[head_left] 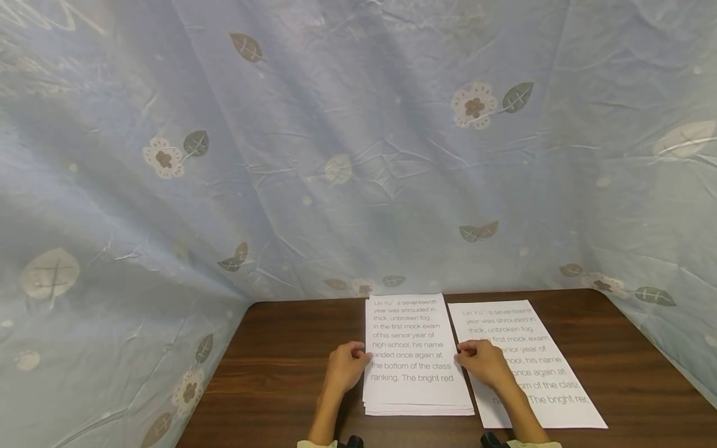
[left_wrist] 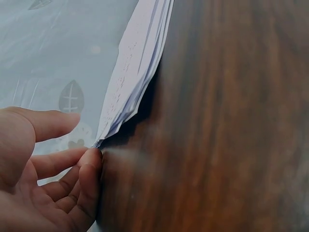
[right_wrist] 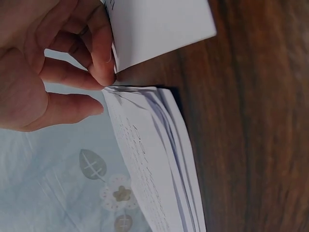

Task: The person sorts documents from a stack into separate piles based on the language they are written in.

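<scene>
Head view: pale cream left cuff (head_left: 317,444) at 6 o'clock, matching right cuff (head_left: 534,445) near 5. Rounded black piece (head_left: 355,442) at left cuff's 3 o'clock, second black piece (head_left: 490,440) at right cuff's 9 (frame edge crops both). Left hand (head_left: 343,367), right hand (head_left: 486,362): bare.

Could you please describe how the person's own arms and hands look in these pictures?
The left hand and right hand wear no gloves. The forearms are bare up to pale yellowish sleeves at the head view's bottom edge. Beside each sleeve shows a small black object, too cropped to identify.
</scene>
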`<state>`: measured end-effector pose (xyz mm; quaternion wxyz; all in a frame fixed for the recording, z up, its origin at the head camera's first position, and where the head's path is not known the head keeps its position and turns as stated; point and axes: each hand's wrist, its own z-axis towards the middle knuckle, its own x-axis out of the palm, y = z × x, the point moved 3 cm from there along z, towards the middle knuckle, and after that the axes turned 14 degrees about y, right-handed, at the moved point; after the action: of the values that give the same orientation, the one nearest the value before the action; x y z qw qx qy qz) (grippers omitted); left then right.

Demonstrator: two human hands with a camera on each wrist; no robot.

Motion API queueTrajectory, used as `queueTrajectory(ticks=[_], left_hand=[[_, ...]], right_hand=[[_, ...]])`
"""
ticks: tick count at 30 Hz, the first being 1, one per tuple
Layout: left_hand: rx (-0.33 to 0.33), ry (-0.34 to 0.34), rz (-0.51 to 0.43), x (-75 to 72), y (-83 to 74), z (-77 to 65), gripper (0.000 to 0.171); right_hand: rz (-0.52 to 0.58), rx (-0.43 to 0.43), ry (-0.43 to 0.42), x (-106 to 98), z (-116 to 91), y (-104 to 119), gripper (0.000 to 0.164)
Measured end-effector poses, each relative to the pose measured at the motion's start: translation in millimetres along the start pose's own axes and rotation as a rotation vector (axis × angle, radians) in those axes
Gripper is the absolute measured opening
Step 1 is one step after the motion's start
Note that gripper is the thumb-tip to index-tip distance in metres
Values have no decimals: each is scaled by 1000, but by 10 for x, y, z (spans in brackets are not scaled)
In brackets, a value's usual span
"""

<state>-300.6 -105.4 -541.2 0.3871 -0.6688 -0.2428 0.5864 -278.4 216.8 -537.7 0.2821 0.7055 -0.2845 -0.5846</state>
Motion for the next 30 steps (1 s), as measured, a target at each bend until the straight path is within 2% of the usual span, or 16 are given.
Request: queueTrajectory(ticks=[5,12,20,30], left_hand=[[-5,11,33,34,18,8,34],[21,9,92,70,29,23,32],[25,13,92,65,-3,12,35],[30,-14,75,61,-36,39,35]], right_hand=[[-22,-7,-4,27,-10,-3,31],[-41,0,-4,39,-14,14,30],[-29,2,7,38,-23,51,32],[5,-46,-14,13,-25,95,32]])
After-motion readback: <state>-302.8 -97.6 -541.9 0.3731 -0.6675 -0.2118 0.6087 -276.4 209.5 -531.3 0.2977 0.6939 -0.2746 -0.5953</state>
